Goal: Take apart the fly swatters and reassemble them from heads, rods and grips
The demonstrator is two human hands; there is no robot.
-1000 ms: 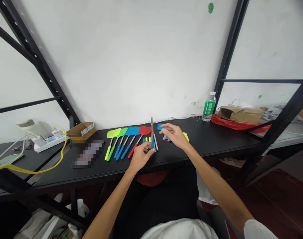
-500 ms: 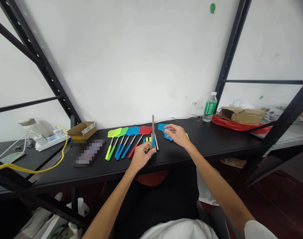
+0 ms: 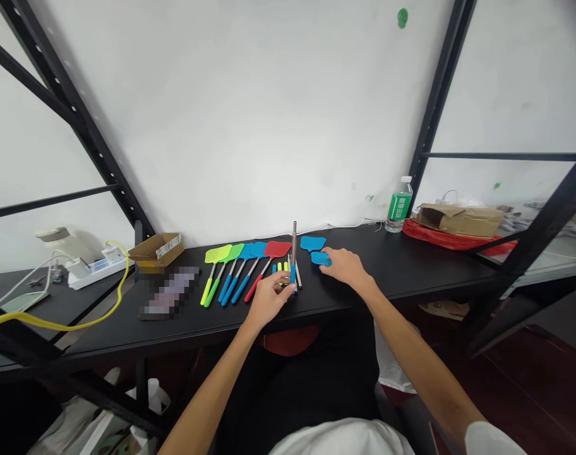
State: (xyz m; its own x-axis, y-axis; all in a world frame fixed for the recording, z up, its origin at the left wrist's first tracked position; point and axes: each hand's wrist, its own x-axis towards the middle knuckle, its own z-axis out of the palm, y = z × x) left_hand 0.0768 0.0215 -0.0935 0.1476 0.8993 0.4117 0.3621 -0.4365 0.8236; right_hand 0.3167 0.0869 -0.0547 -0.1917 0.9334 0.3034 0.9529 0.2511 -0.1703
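Note:
My left hand (image 3: 270,297) is closed around a blue fly swatter handle (image 3: 294,249), whose metal rod points up. My right hand (image 3: 347,266) pinches a blue swatter head (image 3: 319,259) at its right side, low over the table. Just behind it lies a second blue swatter head (image 3: 312,242). Loose handles with yellow and blue grips (image 3: 285,268) lie partly hidden beside my left fingers. Left of them is a fanned row of whole swatters: a red one (image 3: 277,249), blue ones (image 3: 235,279), a green one (image 3: 216,284) and a yellow one (image 3: 212,270).
The black table (image 3: 184,335) runs along a white wall. An opened cardboard box (image 3: 158,251) and a blurred flat item (image 3: 170,292) sit at the left. A water bottle (image 3: 399,205) and a red bag (image 3: 425,237) stand at the right, by the black rack posts.
My right hand has come down and closed on the nearer blue swatter head. My left hand still holds the handle upright, its rod shifted slightly to the right.

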